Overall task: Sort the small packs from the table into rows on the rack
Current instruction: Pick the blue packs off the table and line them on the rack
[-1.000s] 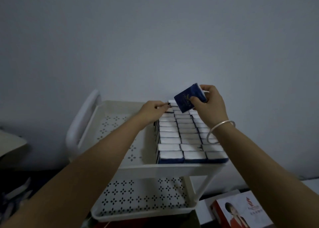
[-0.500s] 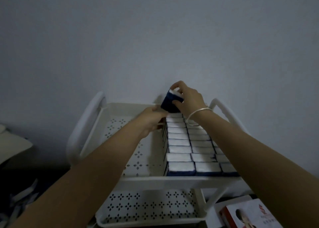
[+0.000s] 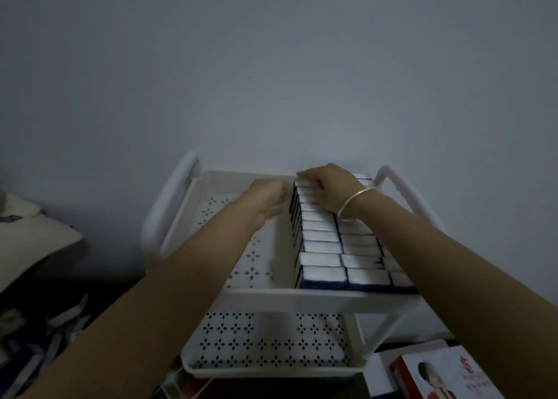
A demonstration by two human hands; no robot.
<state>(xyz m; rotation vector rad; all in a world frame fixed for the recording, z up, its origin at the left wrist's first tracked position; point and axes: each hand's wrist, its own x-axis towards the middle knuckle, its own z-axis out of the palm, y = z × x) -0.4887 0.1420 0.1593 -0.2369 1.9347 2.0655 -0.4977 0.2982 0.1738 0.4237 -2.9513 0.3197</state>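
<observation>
Packs (image 3: 324, 273), blue with white tops, stand in tight rows filling right half of rack (image 3: 271, 293) top shelf. Right hand (image 3: 329, 187) palm down at back edge, fingers curled over rearmost pack (image 3: 303, 184) of left row. Left hand (image 3: 267, 196) touches that row's left side near back; cannot tell whether open or closed. Silver bangle (image 3: 354, 204) on right wrist.

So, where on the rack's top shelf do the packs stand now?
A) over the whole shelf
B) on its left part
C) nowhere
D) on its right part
D: the packs fill the right part of the top shelf, while its left part shows bare perforated floor.
</observation>
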